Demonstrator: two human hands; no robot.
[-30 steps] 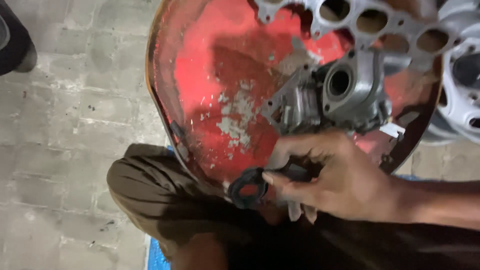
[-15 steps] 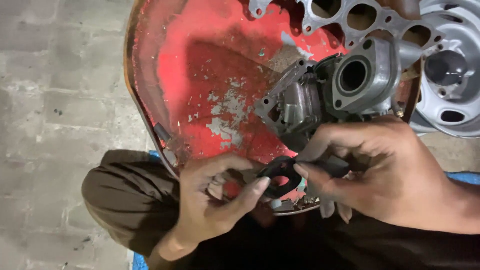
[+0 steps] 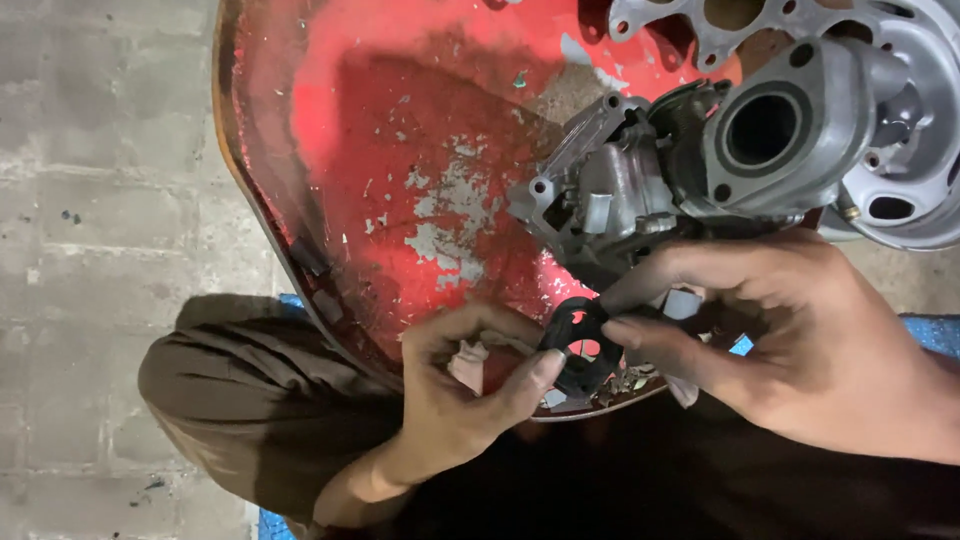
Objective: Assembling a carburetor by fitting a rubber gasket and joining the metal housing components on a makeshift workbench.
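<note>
A small black rubber gasket (image 3: 580,345) with a round hole is pinched between both hands at the near rim of a chipped red metal tray (image 3: 400,150). My left hand (image 3: 460,395) grips its lower left side with thumb and fingers. From the right, my right hand (image 3: 790,340) holds the gasket's upper edge with thumb and forefinger. Just above the hands, a grey metal carburetor (image 3: 690,170) with a round bore lies on the tray.
A flat metal plate with several oval openings (image 3: 720,30) lies at the tray's top. A silver wheel rim (image 3: 910,150) stands at the right. Brown trousers (image 3: 250,400) cover my knee below the tray. Grey paved floor (image 3: 90,200) lies at the left.
My left hand came in from below and took hold of the gasket, which earlier only my right hand held. The view has shifted, so tray and carburetor appear farther right and closer.
</note>
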